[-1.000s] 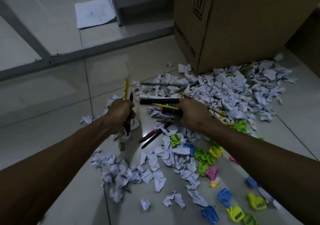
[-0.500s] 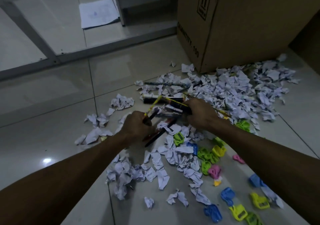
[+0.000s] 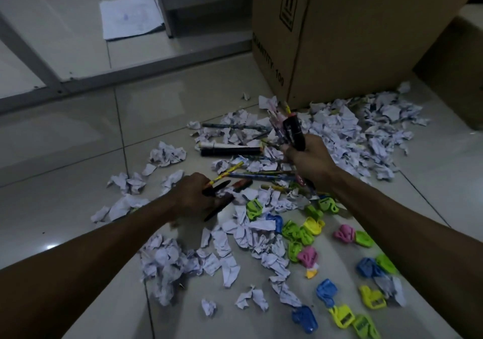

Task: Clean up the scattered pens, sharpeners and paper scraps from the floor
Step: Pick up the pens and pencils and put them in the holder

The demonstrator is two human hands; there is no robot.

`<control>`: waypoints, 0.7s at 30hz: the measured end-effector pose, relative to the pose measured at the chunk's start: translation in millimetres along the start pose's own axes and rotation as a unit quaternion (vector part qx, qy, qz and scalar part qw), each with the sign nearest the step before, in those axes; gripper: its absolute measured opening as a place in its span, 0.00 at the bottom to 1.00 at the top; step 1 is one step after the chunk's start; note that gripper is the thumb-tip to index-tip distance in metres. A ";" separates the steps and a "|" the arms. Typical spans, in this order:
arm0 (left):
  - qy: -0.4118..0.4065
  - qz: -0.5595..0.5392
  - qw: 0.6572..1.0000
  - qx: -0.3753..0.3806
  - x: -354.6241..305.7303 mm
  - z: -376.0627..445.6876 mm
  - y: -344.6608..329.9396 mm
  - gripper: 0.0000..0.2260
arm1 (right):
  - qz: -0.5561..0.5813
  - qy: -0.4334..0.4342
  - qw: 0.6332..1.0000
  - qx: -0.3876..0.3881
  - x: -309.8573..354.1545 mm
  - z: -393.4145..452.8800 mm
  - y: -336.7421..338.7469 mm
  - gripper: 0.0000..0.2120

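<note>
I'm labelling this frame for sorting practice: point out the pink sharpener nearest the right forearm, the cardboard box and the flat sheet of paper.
pink sharpener (image 3: 344, 233): head view, middle of its body.
cardboard box (image 3: 366, 38): head view, broad front face.
flat sheet of paper (image 3: 130, 15): head view, centre of the sheet.

A cardboard box stands at upper right, paper scraps heaped on the floor before it, sharpeners scattered at lower right, and a flat paper sheet lies upper left.
</note>
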State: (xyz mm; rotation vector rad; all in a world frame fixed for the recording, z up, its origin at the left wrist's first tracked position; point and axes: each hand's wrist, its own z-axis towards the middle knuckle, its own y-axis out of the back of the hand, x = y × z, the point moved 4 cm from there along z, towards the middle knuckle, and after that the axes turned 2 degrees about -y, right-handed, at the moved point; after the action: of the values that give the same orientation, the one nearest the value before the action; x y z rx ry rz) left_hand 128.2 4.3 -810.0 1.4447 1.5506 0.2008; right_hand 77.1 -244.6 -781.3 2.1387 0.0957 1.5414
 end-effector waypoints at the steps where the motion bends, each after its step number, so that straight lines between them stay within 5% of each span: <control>1: 0.004 -0.001 1.000 0.014 0.8 -2.5 4.3 0.10 | 0.016 -0.010 1.000 0.014 0.5 0.2 -1.1 0.06; 5: 0.024 0.017 0.998 0.048 8.2 -11.0 21.7 0.03 | 0.016 -0.038 0.995 0.087 2.6 -0.9 -9.8 0.02; 15: 0.137 -0.178 0.974 0.008 19.5 -21.5 38.7 0.20 | -0.119 -0.041 0.988 0.091 -5.6 3.8 -27.8 0.09; 21: 0.076 -0.163 0.982 -0.063 19.0 -18.7 49.1 0.07 | -0.313 0.038 0.947 0.065 -0.1 0.6 -22.2 0.05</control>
State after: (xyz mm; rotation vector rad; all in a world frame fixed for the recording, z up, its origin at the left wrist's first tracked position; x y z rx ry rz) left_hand 151.3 42.8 -776.8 1.0795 1.8394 0.2134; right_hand 82.6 -225.5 -791.1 1.8741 0.8384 1.2512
